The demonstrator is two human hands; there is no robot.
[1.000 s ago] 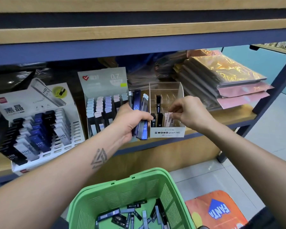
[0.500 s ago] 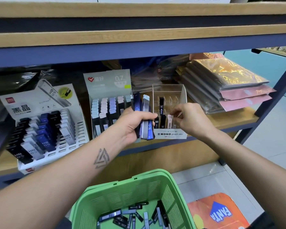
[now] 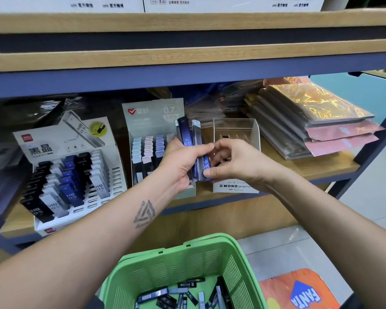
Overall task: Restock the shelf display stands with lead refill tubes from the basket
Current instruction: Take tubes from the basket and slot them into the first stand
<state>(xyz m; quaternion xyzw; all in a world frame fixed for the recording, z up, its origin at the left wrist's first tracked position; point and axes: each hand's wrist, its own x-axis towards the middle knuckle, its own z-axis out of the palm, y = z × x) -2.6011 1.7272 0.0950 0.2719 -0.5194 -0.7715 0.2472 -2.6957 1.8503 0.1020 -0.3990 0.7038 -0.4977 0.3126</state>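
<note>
1. The left hand (image 3: pixel 178 166) is curled round a bundle of lead refill tubes (image 3: pixel 191 139), gripping them upright in front of the shelf; dark blue and grey tubes stick up above the fingers, and one shows "05" on its side.
2. The right hand (image 3: pixel 236 162) meets the bundle from the right. Its thumb and fingertips pinch the lower end of a blue tube (image 3: pixel 206 165) at the right edge of the bundle, so both hands touch the same cluster.
3. Just behind the right hand stands a clear display stand (image 3: pixel 236 130) with a white front label reading "MONO graph". Its stepped slots look mostly bare, though the hand hides the lower rows.
4. To the left of the bundle, a grey card stand (image 3: pixel 153 121) marked "0.7" holds rows of pale blue, pink and lilac tubes.
5. Further left, a white tiered stand (image 3: pixel 60 139) printed "HB 05" carries black, blue and grey tubes in slanted rows, with open slots along its right and front.
6. All three stands sit on the wooden shelf (image 3: pixel 321 168), and a pile of glossy wrapped packs (image 3: pixel 316 117) in gold and pink lies at its right end.
7. Below the arms, a green basket (image 3: pixel 187 266) holds more loose tubes (image 3: pixel 181 293) scattered flat on its bottom.
8. An orange mat (image 3: pixel 299 291) with blue lettering lies on the tiled floor beside the basket.
</note>
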